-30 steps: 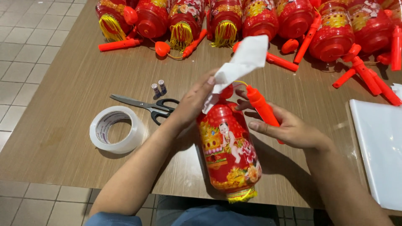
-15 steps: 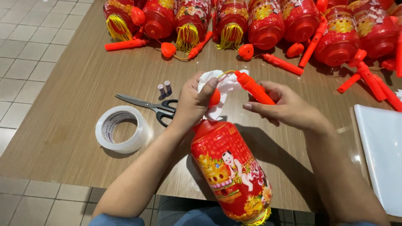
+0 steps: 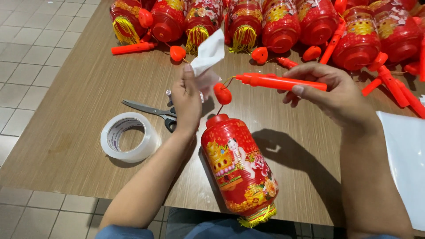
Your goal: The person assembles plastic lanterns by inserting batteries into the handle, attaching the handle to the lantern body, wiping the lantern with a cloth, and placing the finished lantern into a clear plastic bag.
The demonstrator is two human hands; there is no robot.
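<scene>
Hands above a brown wood-grain desk (image 3: 79,84), head view looking down. Left hand (image 3: 187,102) — grip closed on a crumpled white tissue sheet (image 3: 207,57), which sticks up above the fingers. Right hand (image 3: 333,95) — grip closed around one end of an orange plastic handle stick (image 3: 276,81), held roughly level, pointing toward the left hand.

From the stick's tip a thin cord runs down to a small red heart-shaped bauble (image 3: 222,94), then on to the cap of a red cylindrical lantern with gold print and a yellow tassel fringe (image 3: 239,168). The lantern lies tilted at the near desk edge, between the forearms, its fringe over the edge.

Left of the left wrist: a roll of clear packing tape (image 3: 128,137) lying flat, and black-handled scissors (image 3: 150,111) partly hidden behind the hand. Far edge — a row of matching red lanterns (image 3: 283,24) with loose orange sticks. White sheet (image 3: 405,163) at the right margin.
</scene>
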